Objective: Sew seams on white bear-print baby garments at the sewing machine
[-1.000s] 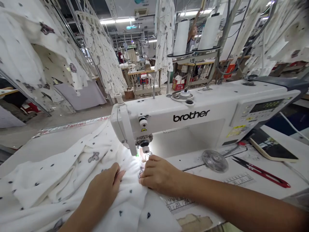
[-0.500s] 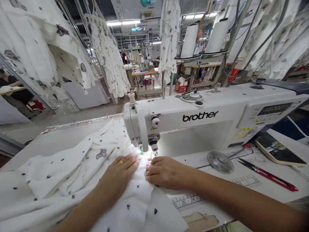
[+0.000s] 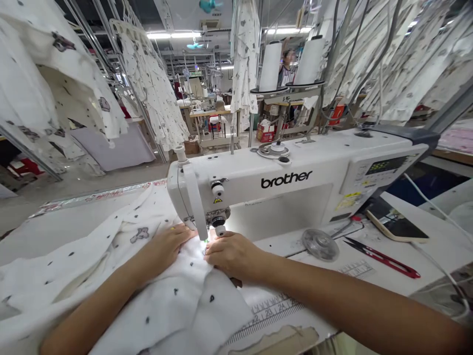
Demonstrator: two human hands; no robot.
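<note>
White printed fabric [image 3: 162, 296] with small dark motifs lies spread over the left of the table and runs under the head of a white brother sewing machine [image 3: 247, 182]. My left hand [image 3: 168, 249], with a ring on one finger, rests flat on the cloth just left of the lit needle area, fingers stretched forward. Close to the right of the needle, my right hand [image 3: 234, 254] has its fingers curled and pinched on the fabric's edge. The needle and presser foot are mostly hidden behind the machine's head and my fingers.
Red-handled thread snips [image 3: 384, 257], a phone [image 3: 397, 217] and a clear round disc [image 3: 320, 245] lie on the table right of the machine. Ruler markings [image 3: 273, 313] run along the front. Thread cones [image 3: 271, 66] stand behind; printed garments [image 3: 151, 84] hang around. A person is farther back.
The view has swung right, so the machine sits farther left. My left hand has slid forward along the cloth to beside the machine head. My right hand stays at the fabric's edge, closer to the needle.
</note>
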